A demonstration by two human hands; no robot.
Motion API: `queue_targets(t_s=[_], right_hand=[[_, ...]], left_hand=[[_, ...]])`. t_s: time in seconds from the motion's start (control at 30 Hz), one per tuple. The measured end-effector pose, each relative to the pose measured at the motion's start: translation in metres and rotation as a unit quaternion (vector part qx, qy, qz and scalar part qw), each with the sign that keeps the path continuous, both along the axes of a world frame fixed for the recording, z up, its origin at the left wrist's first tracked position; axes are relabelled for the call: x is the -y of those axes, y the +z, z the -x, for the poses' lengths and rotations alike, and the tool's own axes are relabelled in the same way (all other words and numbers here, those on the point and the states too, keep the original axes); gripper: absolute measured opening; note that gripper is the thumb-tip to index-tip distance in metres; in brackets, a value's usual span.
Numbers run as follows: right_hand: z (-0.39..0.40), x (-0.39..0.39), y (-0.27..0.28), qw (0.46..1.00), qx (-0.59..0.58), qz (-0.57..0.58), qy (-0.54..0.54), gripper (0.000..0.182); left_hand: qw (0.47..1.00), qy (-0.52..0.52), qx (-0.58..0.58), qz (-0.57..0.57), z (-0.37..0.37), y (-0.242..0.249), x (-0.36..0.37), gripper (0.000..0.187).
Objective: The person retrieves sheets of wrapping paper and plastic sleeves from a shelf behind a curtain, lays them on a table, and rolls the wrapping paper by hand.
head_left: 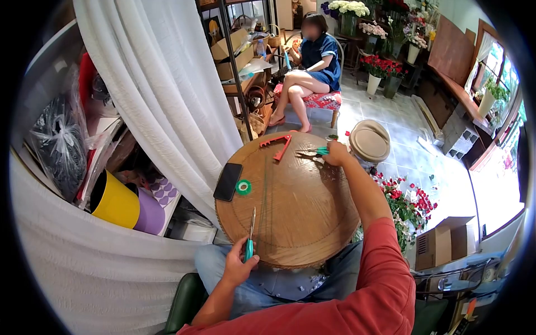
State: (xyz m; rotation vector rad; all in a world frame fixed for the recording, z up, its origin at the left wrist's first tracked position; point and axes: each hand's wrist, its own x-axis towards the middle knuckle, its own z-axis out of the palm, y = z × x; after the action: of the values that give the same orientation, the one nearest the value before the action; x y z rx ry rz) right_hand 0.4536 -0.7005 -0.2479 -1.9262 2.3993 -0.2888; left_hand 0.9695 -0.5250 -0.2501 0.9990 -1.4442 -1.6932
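Note:
My left hand (239,264), at the near edge of the round wooden table (312,223), is closed round a teal-handled tool (249,249) whose long, narrow metal blade points away from me. At the far right edge, my right hand (336,153) grips the teal handles of a pair of shears (312,152), their blades lying low over the tabletop. Left of the shears is a red toothed tool (282,146). A black phone (228,182) lies on the left side beside a roll of green tape (243,187). Thin green wires (268,195) run lengthwise down the table.
A beige lidded bin (369,140) stands off the table's right edge, with red flowers (407,206) and a cardboard box (444,243) nearer me. A person (321,58) sits beyond the table. White curtain (151,72) and shelves (240,84) border the left.

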Motion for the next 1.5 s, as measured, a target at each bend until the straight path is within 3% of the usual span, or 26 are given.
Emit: queue_targets(t_s=[0.07,0.1,0.13,0.2,0.27,0.33,0.4,0.53,0.63,0.77,0.8,0.87,0.93,1.0,1.07,1.13,1.2,1.27,1.3,1.43,1.5], right_hand=[[-0.009,-0.007,0.0,0.989,0.128,-0.014,-0.076,0.041],[-0.015,-0.015,-0.006,0.98,0.171,0.066,-0.074,0.035],[-0.018,-0.023,-0.01,0.98,0.171,0.065,-0.073,0.035],[-0.044,-0.05,0.009,0.935,0.312,0.164,-0.033,0.027],[-0.088,-0.093,0.029,0.837,0.538,0.081,-0.062,0.023],[-0.116,-0.116,-0.008,0.688,0.72,0.089,-0.009,0.025],[-0.159,-0.147,-0.006,0.599,0.794,0.078,0.067,0.026],[-0.198,-0.185,0.004,0.587,0.797,0.086,0.116,0.025],[-0.195,-0.181,-0.016,0.462,0.882,0.08,0.046,0.029],[-0.191,-0.173,-0.007,0.439,0.876,0.191,0.055,0.031],[-0.187,-0.172,-0.007,0.433,0.881,0.182,0.054,0.031],[-0.175,-0.172,-0.012,0.367,0.913,0.174,0.047,0.029],[-0.159,-0.175,-0.019,0.364,0.915,0.167,0.048,0.028],[-0.147,-0.178,-0.024,0.337,0.92,0.189,0.059,0.029],[-0.147,-0.187,-0.018,0.322,0.923,0.207,0.041,0.028],[-0.147,-0.198,-0.003,0.209,0.957,0.2,-0.036,0.031],[-0.148,-0.198,-0.032,0.198,0.957,0.21,-0.024,0.041],[-0.143,-0.198,-0.048,0.13,0.968,0.215,0.009,0.05],[-0.143,-0.201,-0.036,0.161,0.962,0.219,-0.023,0.055],[-0.138,-0.203,-0.016,0.167,0.958,0.233,0.026,0.054],[-0.138,-0.201,-0.022,0.212,0.953,0.216,-0.024,0.057]], left_hand=[[1.0,-0.002,0.0,0.013,-0.001,-0.002,-0.002,0.069],[1.0,-0.003,-0.002,0.024,-0.001,-0.003,-0.004,0.069],[1.0,-0.003,-0.001,0.024,0.001,-0.003,-0.004,0.069],[0.999,-0.001,-0.006,0.043,0.011,0.001,-0.003,0.068],[0.998,-0.001,0.016,0.058,0.031,0.016,0.003,0.067],[0.997,-0.005,0.039,0.073,0.06,0.031,0.014,0.067],[0.955,0.023,0.102,0.279,0.094,0.041,0.027,0.068],[0.908,0.011,0.142,0.394,0.149,0.056,0.035,0.062],[0.919,0.014,0.144,0.366,0.18,0.037,0.041,0.051],[0.915,0.013,0.151,0.375,0.211,0.039,0.034,0.05],[0.915,0.017,0.161,0.369,0.217,0.039,0.033,0.05],[0.864,0.013,0.244,0.44,0.228,0.044,0.032,0.051],[0.867,-0.007,0.233,0.441,0.236,0.04,0.035,0.051],[0.835,-0.039,0.241,0.494,0.243,0.038,0.033,0.052],[0.847,-0.043,0.224,0.48,0.253,0.032,0.03,0.054],[0.832,-0.026,0.202,0.516,0.26,0.029,0.024,0.056],[0.826,-0.038,0.196,0.527,0.265,0.026,0.019,0.056],[0.828,-0.032,0.171,0.533,0.27,0.025,0.014,0.052],[0.827,-0.037,0.169,0.535,0.273,0.024,0.014,0.052],[0.841,-0.03,0.109,0.529,0.275,0.028,0.018,0.046],[0.838,-0.034,0.102,0.535,0.275,0.03,0.019,0.045]])
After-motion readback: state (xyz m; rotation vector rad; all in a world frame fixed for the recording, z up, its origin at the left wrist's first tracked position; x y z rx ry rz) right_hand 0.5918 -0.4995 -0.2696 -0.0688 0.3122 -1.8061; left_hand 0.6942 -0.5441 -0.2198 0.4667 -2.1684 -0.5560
